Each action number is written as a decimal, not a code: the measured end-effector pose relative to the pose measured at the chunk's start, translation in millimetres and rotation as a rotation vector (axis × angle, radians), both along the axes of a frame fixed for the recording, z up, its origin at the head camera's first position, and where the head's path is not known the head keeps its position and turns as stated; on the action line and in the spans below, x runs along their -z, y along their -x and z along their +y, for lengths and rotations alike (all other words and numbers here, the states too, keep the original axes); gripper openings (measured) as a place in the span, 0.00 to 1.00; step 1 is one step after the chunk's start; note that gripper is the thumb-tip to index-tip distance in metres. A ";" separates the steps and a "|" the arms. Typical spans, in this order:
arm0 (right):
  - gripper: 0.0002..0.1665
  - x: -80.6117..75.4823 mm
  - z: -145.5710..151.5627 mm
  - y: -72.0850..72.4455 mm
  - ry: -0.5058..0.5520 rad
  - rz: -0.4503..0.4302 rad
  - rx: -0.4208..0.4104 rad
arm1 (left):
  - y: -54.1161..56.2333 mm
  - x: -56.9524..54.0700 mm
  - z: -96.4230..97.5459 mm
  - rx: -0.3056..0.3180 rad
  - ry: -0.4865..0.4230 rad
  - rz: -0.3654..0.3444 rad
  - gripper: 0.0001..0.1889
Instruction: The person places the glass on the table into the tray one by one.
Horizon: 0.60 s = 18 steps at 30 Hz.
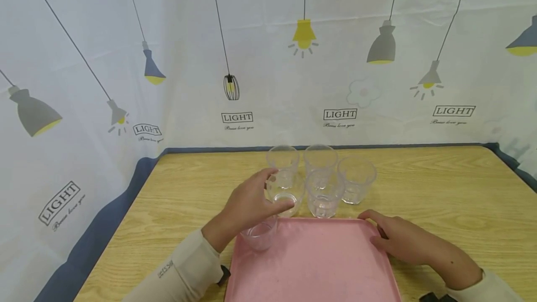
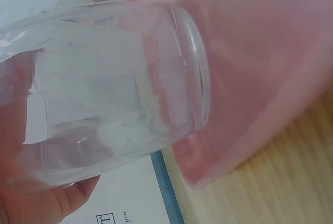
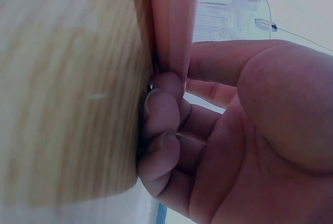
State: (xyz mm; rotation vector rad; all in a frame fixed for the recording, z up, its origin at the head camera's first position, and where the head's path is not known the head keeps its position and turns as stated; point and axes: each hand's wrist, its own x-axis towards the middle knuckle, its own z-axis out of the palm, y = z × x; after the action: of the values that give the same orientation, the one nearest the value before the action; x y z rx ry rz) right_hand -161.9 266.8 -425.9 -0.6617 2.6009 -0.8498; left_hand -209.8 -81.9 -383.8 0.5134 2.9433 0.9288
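Observation:
My left hand grips a clear plastic cup just past the far left part of the pink tray. Its thumb lies on the near side of the cup and the fingers on the far side. Whether that cup is lifted, I cannot tell. Another clear cup stands upright in the tray's far left corner, partly under the left wrist; a clear cup also fills much of the left wrist view. At the tray's far right corner my right hand holds the rim, fingers curled against the edge.
Behind the tray several more clear cups stand close together, among them a front cup, a right cup and a back cup. The wooden table ends at a white curtain printed with lamps.

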 end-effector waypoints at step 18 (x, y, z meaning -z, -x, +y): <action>0.25 -2.8 -0.4 -0.5 -0.005 -0.009 0.000 | 0.4 -8.7 -2.6 -0.027 -0.060 0.047 0.49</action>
State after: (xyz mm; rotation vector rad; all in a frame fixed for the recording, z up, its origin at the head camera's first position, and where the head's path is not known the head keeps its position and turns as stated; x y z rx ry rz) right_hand -161.5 266.4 -423.1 -0.6548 2.5942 -0.8446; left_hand -210.2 -84.5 -375.1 0.5059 2.9789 1.0252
